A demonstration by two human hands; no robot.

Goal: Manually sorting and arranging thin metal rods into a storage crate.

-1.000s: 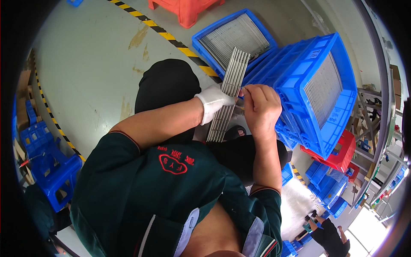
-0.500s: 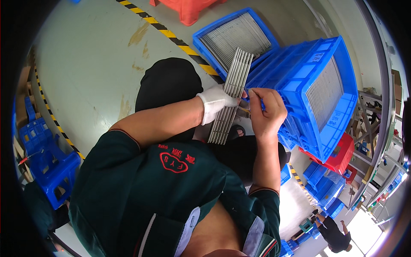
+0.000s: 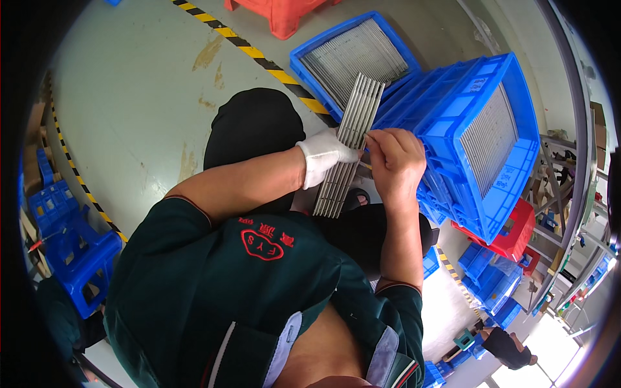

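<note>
My left hand point(image 3: 321, 155), in a white glove, is closed around a flat row of slim silvery metal rods point(image 3: 361, 107). The row slants up and to the right over my lap. Bare and closed, my right hand point(image 3: 399, 165) has thumb and fingertips pinched together against the row's right edge. Whatever sits in that pinch is too small to make out. Just beyond the rods, a shallow blue crate point(image 3: 304, 70) holds many similar grey rods.
A tall blue crate point(image 3: 440, 107) with more rods stands close on my right, by a red stool point(image 3: 514, 233). Ahead is an orange-red stool point(image 3: 284, 22); a blue stool point(image 3: 87, 258) stands left. Striped floor tape point(image 3: 255, 52) crosses the floor. A person point(image 3: 508, 349) is far right.
My right hand has shifted a little left, its fingers closing in toward the rods. The left hand and the row stay put. The distant person has changed posture.
</note>
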